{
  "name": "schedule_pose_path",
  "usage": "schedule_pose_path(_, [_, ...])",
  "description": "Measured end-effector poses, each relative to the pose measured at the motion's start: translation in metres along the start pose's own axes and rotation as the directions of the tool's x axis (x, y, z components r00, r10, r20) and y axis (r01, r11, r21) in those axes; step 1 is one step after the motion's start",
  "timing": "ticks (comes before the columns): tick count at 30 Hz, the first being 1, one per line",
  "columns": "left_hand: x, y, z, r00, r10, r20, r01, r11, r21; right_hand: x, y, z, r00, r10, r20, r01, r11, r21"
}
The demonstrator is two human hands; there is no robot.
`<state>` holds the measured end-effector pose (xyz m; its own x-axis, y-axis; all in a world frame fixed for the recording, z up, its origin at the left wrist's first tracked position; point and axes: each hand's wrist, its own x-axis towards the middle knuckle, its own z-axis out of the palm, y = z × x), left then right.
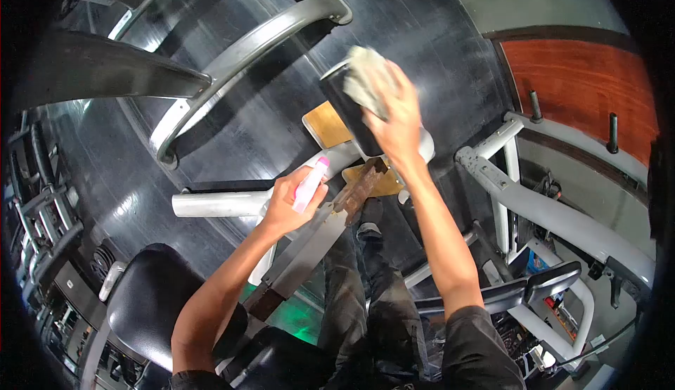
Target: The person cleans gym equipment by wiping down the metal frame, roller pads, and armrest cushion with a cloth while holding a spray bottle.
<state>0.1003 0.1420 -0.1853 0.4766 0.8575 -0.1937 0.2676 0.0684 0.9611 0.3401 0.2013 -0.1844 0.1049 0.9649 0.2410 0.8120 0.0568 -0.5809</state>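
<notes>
My right hand (399,123) presses a pale crumpled cloth (365,80) against a black padded roller (342,98) on a gym machine. The cloth and fingers are slightly blurred, and they hide part of the roller. My left hand (283,203) is closed round a small white bottle (308,189) with a pink top, held tilted over the machine's frame. Just below the hands runs a worn grey metal beam (306,249) with a rusty brown end. A yellowish wooden plate (325,124) shows beside the roller.
A curved grey frame (260,38) stands at upper left over the dark floor (415,17). Black padded seats (151,298) sit at lower left. White metal tubes (562,211) and a reddish-brown panel (576,84) are on the right. My legs straddle close to the beam.
</notes>
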Motion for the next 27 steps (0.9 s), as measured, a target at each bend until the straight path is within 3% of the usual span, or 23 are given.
schedule_pose_path(1, [0.0, 0.002, -0.001, 1.0, -0.025, 0.001, 0.025, 1.0, -0.004, 0.014, -0.002, 0.015, 0.994, -0.093, 0.061, 0.101, 0.984, -0.149])
schedule_pose_path(3, [0.002, 0.003, 0.001, 0.999, -0.048, 0.01, 0.048, 0.999, -0.006, 0.017, -0.002, 0.049, 0.968, -0.106, 0.225, 0.183, 0.917, -0.355])
schedule_pose_path(7, [0.003, 0.002, -0.004, 0.998, -0.058, -0.008, 0.058, 0.998, 0.015, -0.022, 0.006, 0.021, 0.965, -0.132, 0.225, 0.195, 0.938, -0.286])
schedule_pose_path(9, [0.003, -0.001, -0.004, 0.995, -0.094, -0.014, 0.094, 0.996, 0.005, -0.058, 0.012, -0.009, 0.934, -0.101, 0.343, 0.206, 0.936, -0.285])
schedule_pose_path(13, [0.005, -0.004, -0.001, 0.997, -0.001, -0.081, -0.003, 0.999, -0.046, -0.088, 0.021, -0.046, 0.851, -0.046, 0.524, 0.246, 0.916, -0.318])
schedule_pose_path(16, [0.006, 0.002, -0.006, 0.998, -0.019, -0.061, 0.019, 1.0, 0.001, -0.053, -0.007, -0.051, 0.786, 0.266, 0.558, -0.156, 0.959, -0.236])
schedule_pose_path(17, [0.005, 0.003, -0.006, 0.999, -0.039, -0.038, 0.04, 0.999, 0.036, -0.038, -0.022, -0.046, 0.895, 0.115, 0.432, -0.015, 0.973, -0.229])
schedule_pose_path(19, [0.004, -0.002, -0.005, 0.998, -0.047, -0.031, 0.048, 0.998, 0.034, -0.011, -0.027, -0.017, 0.947, -0.139, 0.289, 0.218, 0.94, -0.263])
schedule_pose_path(21, [0.003, -0.003, -0.003, 0.999, -0.043, -0.007, 0.043, 0.999, 0.007, 0.019, -0.027, 0.017, 0.874, -0.366, 0.319, 0.467, 0.814, -0.345])
schedule_pose_path(22, [0.003, -0.002, -0.002, 0.999, -0.045, 0.003, 0.045, 0.999, 0.01, 0.025, -0.024, 0.034, 0.879, -0.357, 0.317, 0.458, 0.819, -0.346])
schedule_pose_path(24, [0.004, -0.001, -0.004, 0.999, -0.034, 0.004, 0.034, 0.999, 0.016, 0.025, -0.016, 0.063, 0.7, -0.347, 0.625, 0.704, 0.484, -0.52])
schedule_pose_path(25, [0.005, -0.003, -0.004, 0.999, -0.038, 0.015, 0.037, 0.999, 0.022, 0.022, -0.014, 0.061, 0.707, -0.34, 0.62, 0.696, 0.494, -0.521])
schedule_pose_path(27, [0.003, -0.005, -0.002, 0.999, -0.035, -0.005, 0.035, 0.999, -0.006, 0.014, -0.006, 0.045, 0.584, -0.38, 0.718, 0.79, 0.468, -0.395])
